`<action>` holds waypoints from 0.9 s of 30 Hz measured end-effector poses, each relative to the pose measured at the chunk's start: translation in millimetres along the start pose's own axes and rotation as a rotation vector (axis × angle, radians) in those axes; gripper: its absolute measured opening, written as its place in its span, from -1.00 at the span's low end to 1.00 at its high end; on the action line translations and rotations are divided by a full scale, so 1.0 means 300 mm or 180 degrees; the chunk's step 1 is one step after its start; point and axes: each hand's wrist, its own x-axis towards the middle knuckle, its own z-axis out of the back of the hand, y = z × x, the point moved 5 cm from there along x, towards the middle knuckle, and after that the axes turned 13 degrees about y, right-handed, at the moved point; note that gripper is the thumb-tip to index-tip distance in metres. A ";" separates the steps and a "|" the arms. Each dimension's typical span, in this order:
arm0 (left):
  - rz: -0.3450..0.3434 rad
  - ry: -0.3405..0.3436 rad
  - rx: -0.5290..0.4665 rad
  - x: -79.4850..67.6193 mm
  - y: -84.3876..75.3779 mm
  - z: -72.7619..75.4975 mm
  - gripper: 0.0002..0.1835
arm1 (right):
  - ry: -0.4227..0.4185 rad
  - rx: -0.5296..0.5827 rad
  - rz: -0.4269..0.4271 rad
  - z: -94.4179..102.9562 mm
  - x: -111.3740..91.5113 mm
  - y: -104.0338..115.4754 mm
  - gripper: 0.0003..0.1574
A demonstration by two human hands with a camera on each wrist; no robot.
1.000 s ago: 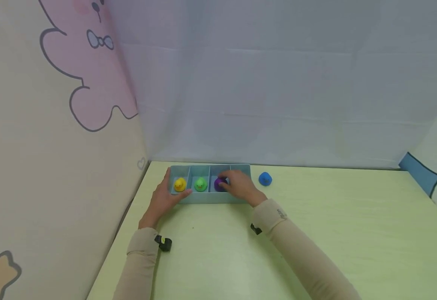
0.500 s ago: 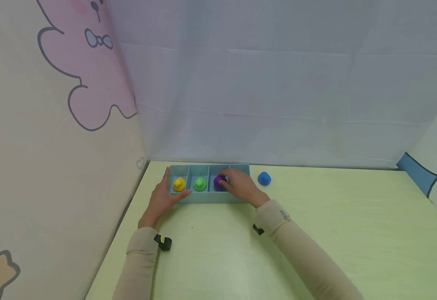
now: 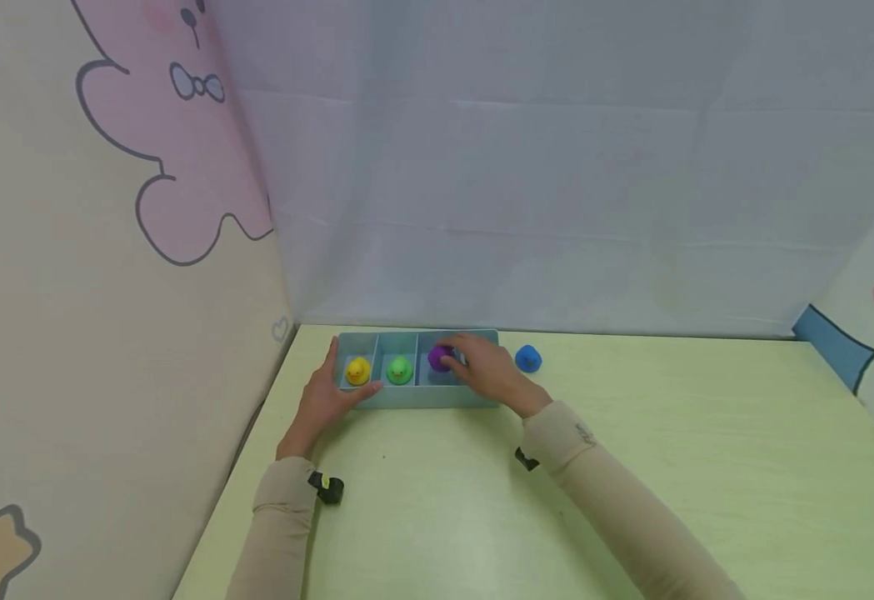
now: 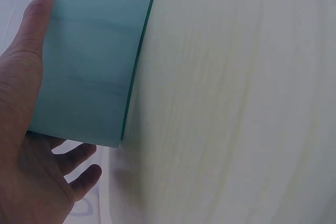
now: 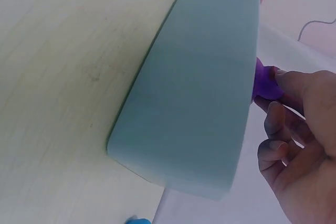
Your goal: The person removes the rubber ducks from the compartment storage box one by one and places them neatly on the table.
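Note:
A pale blue-green divided box (image 3: 414, 398) lies near the table's back edge. My left hand (image 3: 322, 402) holds its left end, thumb along the front wall and fingers round the side. A yellow toy duck (image 3: 357, 372) sits in the leftmost compartment, with a green toy duck (image 3: 399, 370) in the one beside it. Between thumb and fingertips my right hand (image 3: 487, 368) pinches a purple toy duck (image 3: 438, 358) over the third compartment. In the right wrist view the purple duck (image 5: 268, 83) shows above the box rim. That hand covers much of the right end compartment.
A blue toy duck (image 3: 528, 359) stands on the table just right of the box. The pale yellow-green table (image 3: 669, 450) meets a hanging grey-white cloth (image 3: 556, 208) at the back. A printed wall (image 3: 144, 375) runs along the left edge.
The purple duck has risen slightly from the third compartment in my right hand, and the right forearm has moved a little to the right. The left hand keeps its place on the box.

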 end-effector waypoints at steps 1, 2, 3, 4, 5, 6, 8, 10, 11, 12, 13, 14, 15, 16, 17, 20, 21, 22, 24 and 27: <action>-0.0010 -0.0007 0.0009 0.000 0.000 0.000 0.41 | -0.0006 0.0000 0.0001 0.005 -0.004 0.000 -0.54; -0.0019 -0.0010 0.0012 0.000 -0.001 0.001 0.40 | -0.0015 0.0010 0.0005 0.010 -0.009 0.000 -0.54; -0.0023 -0.0016 0.0022 -0.001 -0.001 0.002 0.40 | -0.0028 0.0016 0.0008 0.015 -0.013 0.000 -0.54; -0.0036 -0.0019 0.0038 -0.001 -0.002 0.003 0.40 | -0.0036 0.0024 0.0012 0.020 -0.016 -0.002 -0.54; -0.0040 -0.0027 0.0043 -0.001 -0.003 0.004 0.40 | -0.0051 0.0044 0.0018 0.027 -0.020 -0.002 -0.54; -0.0047 -0.0032 0.0046 -0.001 -0.003 0.004 0.39 | -0.0069 0.0066 0.0029 0.032 -0.025 -0.003 -0.55; -0.0050 -0.0039 0.0045 0.000 -0.002 0.004 0.39 | -0.0099 0.0096 0.0037 0.042 -0.035 -0.007 -0.55; -0.0053 -0.0039 0.0046 0.003 0.001 0.003 0.39 | -0.0129 0.0131 0.0040 0.051 -0.044 -0.012 -0.55; -0.0047 -0.0041 0.0034 0.004 0.003 0.002 0.39 | -0.0146 0.0142 0.0037 0.055 -0.049 -0.015 -0.55; -0.0048 -0.0036 0.0033 0.005 0.004 0.001 0.39 | -0.0163 0.0145 0.0034 0.059 -0.054 -0.019 -0.55; -0.0049 -0.0035 0.0035 0.005 0.005 0.002 0.39 | -0.0181 0.0141 0.0025 0.064 -0.058 -0.021 -0.55; -0.0054 -0.0030 0.0030 0.005 0.005 0.002 0.39 | -0.0194 0.0143 0.0020 0.067 -0.062 -0.023 -0.55; -0.0056 -0.0025 0.0021 0.005 0.006 0.003 0.39 | -0.0208 0.0140 0.0015 0.071 -0.066 -0.026 -0.55; -0.0058 -0.0022 0.0019 0.004 0.006 0.004 0.39 | -0.0221 0.0127 0.0008 0.074 -0.071 -0.029 -0.55; -0.0057 -0.0020 0.0014 0.003 0.006 0.004 0.39 | -0.0232 0.0119 0.0000 0.076 -0.074 -0.032 -0.55; -0.0055 0.0001 -0.0006 0.001 0.007 0.005 0.39 | -0.0255 0.0071 -0.0015 0.081 -0.085 -0.043 -0.54; -0.0055 0.0006 -0.0008 0.001 0.009 0.005 0.39 | -0.0264 0.0054 -0.0022 0.083 -0.089 -0.048 -0.54; -0.0054 0.0010 -0.0006 0.000 0.009 0.005 0.39 | -0.0267 0.0037 -0.0030 0.084 -0.092 -0.053 -0.54; -0.0055 0.0013 0.0001 -0.001 0.010 0.006 0.38 | -0.0276 0.0017 -0.0037 0.087 -0.101 -0.064 -0.55; -0.0050 -0.0002 0.0011 -0.003 0.008 0.008 0.38 | -0.0288 0.0009 -0.0088 0.093 -0.115 -0.082 -0.55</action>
